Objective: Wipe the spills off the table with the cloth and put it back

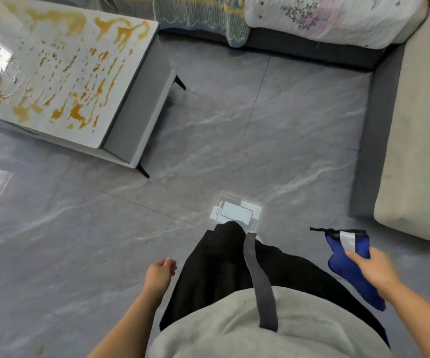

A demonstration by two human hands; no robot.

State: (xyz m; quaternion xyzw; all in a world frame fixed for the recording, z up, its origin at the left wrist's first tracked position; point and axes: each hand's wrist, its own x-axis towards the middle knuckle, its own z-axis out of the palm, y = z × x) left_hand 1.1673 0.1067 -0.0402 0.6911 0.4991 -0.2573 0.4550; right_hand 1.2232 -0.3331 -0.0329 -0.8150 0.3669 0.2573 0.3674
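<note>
A low white table [121,120] stands at the upper left, its top streaked and dotted with orange-brown spills [77,112]. My right hand [371,267] grips a blue cloth [348,264] with a grey-white stripe, held low at the right, well away from the table. My left hand [159,273] hangs beside my leg with fingers curled and nothing in it. Both hands are over the floor, about a step from the table.
A grey-based sofa with beige cushions [420,140] runs along the right, and its floral covers [325,16] span the top. Grey marbled floor tiles [234,130] lie between table and sofa. A bright reflection [234,211] sits on the floor by my feet.
</note>
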